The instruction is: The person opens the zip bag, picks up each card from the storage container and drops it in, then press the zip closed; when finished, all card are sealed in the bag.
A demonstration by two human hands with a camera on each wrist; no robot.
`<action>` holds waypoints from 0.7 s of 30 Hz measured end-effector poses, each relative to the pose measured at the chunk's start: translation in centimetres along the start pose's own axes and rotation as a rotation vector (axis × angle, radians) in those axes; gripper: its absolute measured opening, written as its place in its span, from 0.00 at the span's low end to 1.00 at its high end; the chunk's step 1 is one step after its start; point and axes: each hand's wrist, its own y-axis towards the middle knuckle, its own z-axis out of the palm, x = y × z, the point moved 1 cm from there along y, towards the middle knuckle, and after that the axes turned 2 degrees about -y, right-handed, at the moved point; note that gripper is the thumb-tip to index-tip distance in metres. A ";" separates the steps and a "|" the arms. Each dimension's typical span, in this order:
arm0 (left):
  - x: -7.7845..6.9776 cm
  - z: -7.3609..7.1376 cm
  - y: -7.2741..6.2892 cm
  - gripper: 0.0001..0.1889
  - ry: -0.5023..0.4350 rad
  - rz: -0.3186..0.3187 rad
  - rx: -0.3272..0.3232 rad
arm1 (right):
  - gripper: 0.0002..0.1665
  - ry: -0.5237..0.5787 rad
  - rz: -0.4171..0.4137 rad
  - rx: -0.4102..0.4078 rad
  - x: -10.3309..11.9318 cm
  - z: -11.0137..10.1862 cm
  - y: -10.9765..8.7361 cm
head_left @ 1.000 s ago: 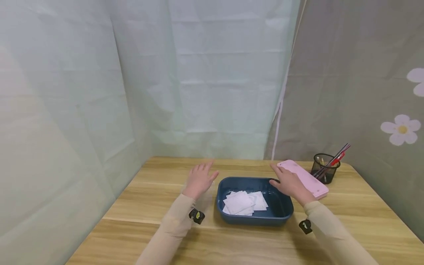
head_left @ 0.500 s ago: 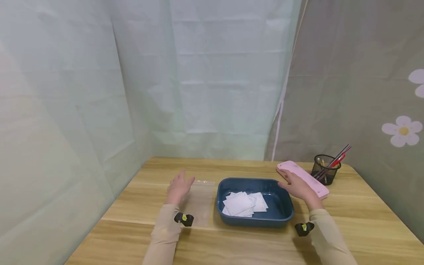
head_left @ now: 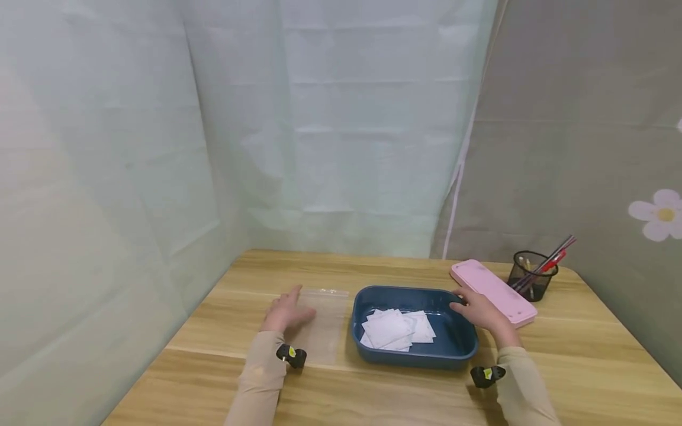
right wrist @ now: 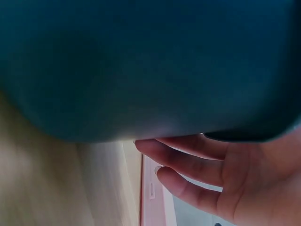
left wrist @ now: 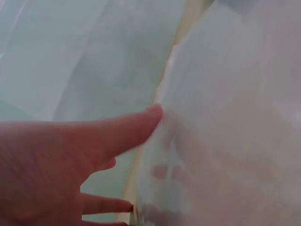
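Note:
A clear zip-top plastic bag (head_left: 331, 328) lies flat on the table, left of a dark blue plastic basin (head_left: 421, 359). My left hand (head_left: 285, 313) is at the bag's left side; in the left wrist view the thumb (left wrist: 136, 127) is stretched out at the edge of the bag (left wrist: 235, 122). White square packets or cards (head_left: 389, 328) lie in a loose pile in the basin's left half. At the basin's right end, my right hand (head_left: 483, 312) holds the rim, thumb over the inside. The right wrist view shows its fingers (right wrist: 188, 165) along the outer wall (right wrist: 141, 84).
Behind my right hand lies a pink pencil case (head_left: 495, 293), set at a slant. A black mesh pen cup (head_left: 533, 284) with pens and pencils stands at the back right. Pale curtains (head_left: 367, 130) hang along the wooden table's (head_left: 373, 396) left and far sides.
My left hand has moved left off the bag and lowered beside it, uncovering its zip edge. My right hand has come down onto the basin's right rim. The view has turned slightly left.

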 end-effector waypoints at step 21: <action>-0.3 0.7 1.0 0.37 -0.149 0.120 -0.094 | 0.22 0.011 -0.022 0.022 -0.9 -0.5 -0.3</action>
